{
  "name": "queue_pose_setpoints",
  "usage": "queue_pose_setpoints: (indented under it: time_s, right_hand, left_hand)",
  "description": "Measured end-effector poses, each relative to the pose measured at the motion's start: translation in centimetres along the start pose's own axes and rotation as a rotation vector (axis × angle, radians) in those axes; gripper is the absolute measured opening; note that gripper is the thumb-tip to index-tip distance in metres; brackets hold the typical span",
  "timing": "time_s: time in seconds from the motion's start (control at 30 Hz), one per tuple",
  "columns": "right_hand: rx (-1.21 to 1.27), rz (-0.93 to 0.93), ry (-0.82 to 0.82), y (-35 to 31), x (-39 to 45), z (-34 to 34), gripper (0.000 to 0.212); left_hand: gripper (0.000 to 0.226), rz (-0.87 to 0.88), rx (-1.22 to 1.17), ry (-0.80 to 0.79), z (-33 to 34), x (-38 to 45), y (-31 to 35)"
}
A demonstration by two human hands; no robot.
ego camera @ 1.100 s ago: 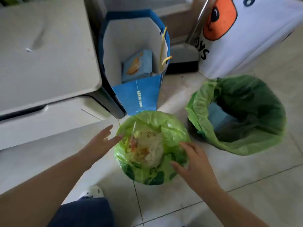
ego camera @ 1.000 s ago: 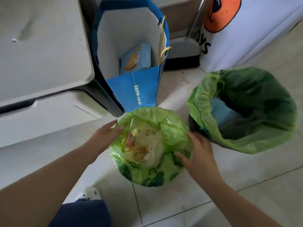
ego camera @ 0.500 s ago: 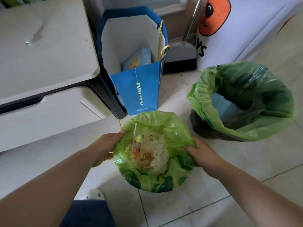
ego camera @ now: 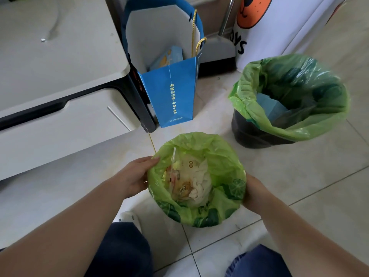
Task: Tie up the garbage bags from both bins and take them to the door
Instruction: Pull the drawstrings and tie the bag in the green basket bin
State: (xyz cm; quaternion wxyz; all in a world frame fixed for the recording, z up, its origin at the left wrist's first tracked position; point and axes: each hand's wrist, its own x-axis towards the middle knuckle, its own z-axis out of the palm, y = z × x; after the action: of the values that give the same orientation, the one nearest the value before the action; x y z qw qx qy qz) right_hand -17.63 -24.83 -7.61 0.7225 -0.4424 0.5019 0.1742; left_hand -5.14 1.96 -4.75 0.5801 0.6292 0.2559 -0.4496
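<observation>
- Closing in from both sides, the left hand [ego camera: 137, 176] and right hand [ego camera: 252, 191] have gone from hovering with spread fingers a second ago to gripping the rim of the near garbage bag [ego camera: 219, 162], left at nine o'clock of the rim, right at three o'clock.
- Left fingers are curled over the bag's edge with the thumb on top; right fingers wrap the outside of the rim, their tips hidden behind the plastic, so I cannot tell how tightly they pinch.
- My reading: the reach is over and the gathering begins (the rim is not yet lifted off its bin, and nothing is tied).
- The near bag sits on the floor tiles [ego camera: 299, 186] right in front of the knees, holding food wrappers [ego camera: 185, 180] and crumpled paper.
- The second garbage bag [ego camera: 295, 124] lines a dark bin [ego camera: 249, 134] at two o'clock from the near one, well apart from it and untouched, with something pale blue inside.
- Count: two green garbage bags, two bins (the near one hidden under its liner), two hands.
- Also one blue paper gift bag [ego camera: 171, 96] at twelve o'clock, one white cabinet [ego camera: 60, 62] at ten o'clock, one white sack with an orange print [ego camera: 269, 27] at one o'clock.
- No door is in view.
</observation>
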Motion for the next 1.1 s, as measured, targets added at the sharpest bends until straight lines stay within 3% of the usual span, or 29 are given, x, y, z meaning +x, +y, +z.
queue_pose_setpoints:
  time_s: [0.17, 0.3, 0.4, 0.63, 0.73, 0.9, 1.0, 1.1]
  right_hand:
    - [-0.129, -0.032, 0.056, -2.2, 0.1, 0.5, 0.016]
    - [-0.124, 0.023, 0.029, -4.1, 0.9, 0.6, 0.033]
    - [-0.147, 0.084, -0.036, -5.5, 1.6, 0.9, 0.038]
    - [-0.298, 0.056, -0.072, -7.6, 2.4, 0.9, 0.046]
    - [-0.29, -0.068, -0.036, -7.8, 2.2, 1.4, 0.033]
    - [-0.171, -0.532, 0.157, -7.8, 0.0, 1.9, 0.004]
    - [-0.209, -0.777, 0.273, -6.8, -2.8, 1.6, 0.013]
    - [-0.349, -0.788, 0.233, -4.6, -3.8, 0.7, 0.018]
  left_hand:
    - [0.044, 0.056, -0.108, 0.025, 0.2, 0.7, 0.6]
    - [0.038, 0.104, -0.144, 0.005, 1.0, 1.6, 1.8]
    - [0.038, 0.164, -0.121, 0.093, 1.8, 2.3, 3.0]
    - [0.065, 0.394, 0.105, 0.125, 2.7, 2.6, 4.4]
    - [0.071, 0.469, 0.214, 0.124, 3.0, 2.4, 4.8]
    - [0.07, 0.58, 0.225, 0.178, 3.8, 1.5, 5.1]
    - [0.062, 0.689, 0.231, 0.341, 3.8, 0.3, 5.1]
    - [0.049, 0.751, 0.328, 0.419, 3.2, -0.7, 3.8]
